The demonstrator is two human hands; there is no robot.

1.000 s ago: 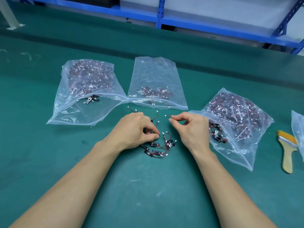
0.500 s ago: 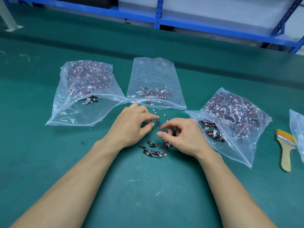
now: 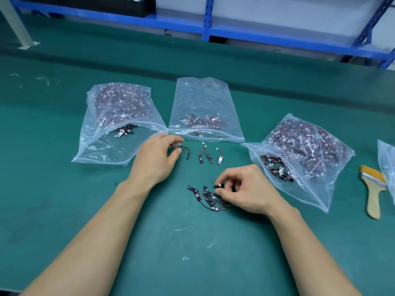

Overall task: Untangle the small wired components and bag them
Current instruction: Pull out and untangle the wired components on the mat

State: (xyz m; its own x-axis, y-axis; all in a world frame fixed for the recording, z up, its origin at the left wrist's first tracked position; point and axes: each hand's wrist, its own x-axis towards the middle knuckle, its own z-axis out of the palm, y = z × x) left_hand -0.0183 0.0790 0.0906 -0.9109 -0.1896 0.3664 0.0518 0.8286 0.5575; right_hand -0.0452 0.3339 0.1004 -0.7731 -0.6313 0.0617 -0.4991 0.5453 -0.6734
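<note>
A tangled clump of small wired components (image 3: 206, 197) lies on the green mat. My right hand (image 3: 245, 190) pinches a white connector at the clump's right side. My left hand (image 3: 157, 157) pinches the connector end of one separated component (image 3: 186, 151). Three more separated components (image 3: 208, 155) lie in a row to its right. Three clear zip bags lie behind: a full left bag (image 3: 116, 124), a nearly flat middle bag (image 3: 205, 112) with few parts, and a full right bag (image 3: 303, 154).
A yellow-bristled brush (image 3: 373, 189) lies at the right, beside the edge of another clear bag (image 3: 386, 167). Blue shelving (image 3: 207, 26) runs along the back. A white post (image 3: 16, 24) stands at the far left.
The hands have parted: my left hand moved up toward the bags with one component, my right hand dropped to the clump. Separated components now lie in a row.
</note>
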